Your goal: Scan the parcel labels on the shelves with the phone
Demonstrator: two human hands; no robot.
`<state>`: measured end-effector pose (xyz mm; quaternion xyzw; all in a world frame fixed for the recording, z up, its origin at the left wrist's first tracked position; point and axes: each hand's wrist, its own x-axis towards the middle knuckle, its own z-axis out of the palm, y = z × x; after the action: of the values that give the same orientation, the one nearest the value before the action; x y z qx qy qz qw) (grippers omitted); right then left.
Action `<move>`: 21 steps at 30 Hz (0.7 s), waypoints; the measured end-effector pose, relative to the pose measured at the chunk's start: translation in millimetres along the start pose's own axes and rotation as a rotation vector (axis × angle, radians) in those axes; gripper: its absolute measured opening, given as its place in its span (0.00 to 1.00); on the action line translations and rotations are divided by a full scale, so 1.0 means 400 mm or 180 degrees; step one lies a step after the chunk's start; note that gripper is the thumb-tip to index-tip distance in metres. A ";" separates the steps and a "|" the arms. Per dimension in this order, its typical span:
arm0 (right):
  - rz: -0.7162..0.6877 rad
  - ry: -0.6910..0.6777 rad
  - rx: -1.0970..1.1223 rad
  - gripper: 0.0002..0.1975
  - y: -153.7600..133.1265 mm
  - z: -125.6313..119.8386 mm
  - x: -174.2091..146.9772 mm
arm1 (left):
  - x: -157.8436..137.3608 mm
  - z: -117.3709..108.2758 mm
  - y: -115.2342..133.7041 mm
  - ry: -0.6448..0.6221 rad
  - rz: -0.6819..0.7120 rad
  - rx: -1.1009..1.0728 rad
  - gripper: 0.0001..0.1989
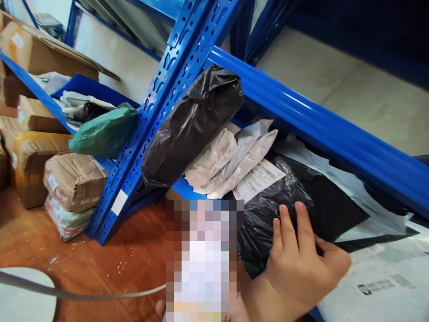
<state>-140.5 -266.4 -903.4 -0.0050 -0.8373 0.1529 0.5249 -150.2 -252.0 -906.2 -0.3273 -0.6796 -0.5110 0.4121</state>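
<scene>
1. The left hand [301, 259] lay back upward on a glossy black parcel [258, 232]; three fingers were spread apart on the plastic and the index finger looked bent.
2. That black parcel sat right of centre on the near shelf of a blue rack, with a white label [258, 181] on its far left side.
3. The right hand [161, 307] was mostly hidden by pixelation, but appeared clamped around a pale blurred object [201, 273], with a fingertip at its left edge.
4. A grey cable [110, 296] ran from the near left to that object.
5. Pale packets [231, 165] leaned together just left of the label, and a long black bundle [194, 129] stood tilted to their left, near a perforated blue post [161, 98].
6. At the near right lay a large white parcel [375, 299] with dark print.
7. Left of the post, a green package [105, 129] lay on another shelf; below it, a brown carton [77, 179] sat on a pale wrapped parcel [65, 219] on the reddish floor [134, 232].
</scene>
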 end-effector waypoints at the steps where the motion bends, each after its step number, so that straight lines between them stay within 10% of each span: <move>1: 0.0015 0.0004 0.0044 0.36 -0.001 0.002 0.000 | -0.001 0.000 -0.001 0.0027 0.0003 0.0004 0.10; 12: 0.0166 -0.0235 0.0346 0.38 -0.007 0.036 0.004 | 0.004 -0.001 -0.044 0.0403 0.0141 -0.0213 0.20; 21: 0.1046 -0.1442 0.2099 0.48 -0.031 0.104 0.063 | 0.094 -0.020 -0.141 0.0396 -0.0088 -0.0495 0.38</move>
<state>-186.6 -284.3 -894.6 0.0635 -0.8258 0.4910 0.2701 -213.9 -273.5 -895.3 -0.3165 -0.6155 -0.5872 0.4198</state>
